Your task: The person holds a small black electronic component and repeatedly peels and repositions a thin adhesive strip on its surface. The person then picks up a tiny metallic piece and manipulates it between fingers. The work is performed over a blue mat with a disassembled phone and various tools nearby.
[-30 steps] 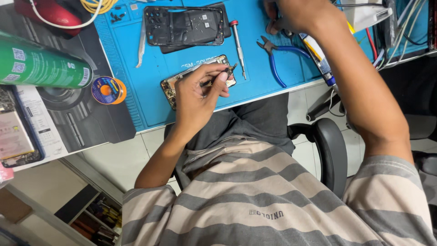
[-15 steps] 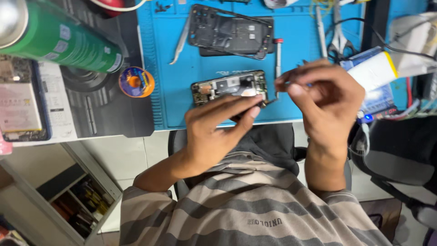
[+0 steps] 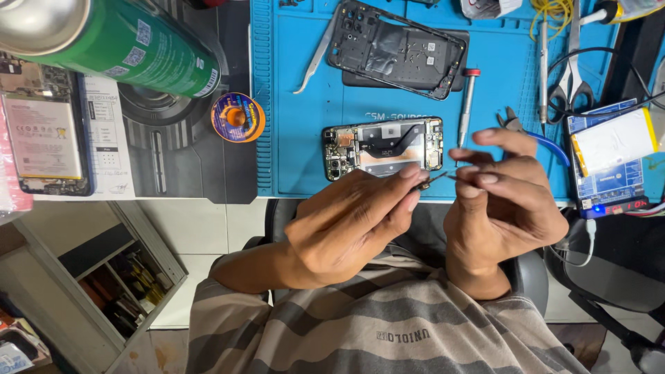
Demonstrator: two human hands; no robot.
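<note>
My left hand pinches thin metal tweezers whose tip meets the fingertips of my right hand. My right hand's fingers close on something tiny at that tip; it is too small to make out. Both hands hover at the near edge of the blue work mat. Just beyond them lies an opened phone with its circuit board bare. Farther back rests a black phone back frame, with a red-capped screwdriver to its right.
A green spray can lies on the dark mat at left, beside an orange solder spool and another phone. Curved tweezers, blue-handled pliers, scissors and a small blue meter surround the mat. Shelves stand below left.
My right hand came back from the far right of the bench and met my left hand in front of the opened phone. The view has shifted left.
</note>
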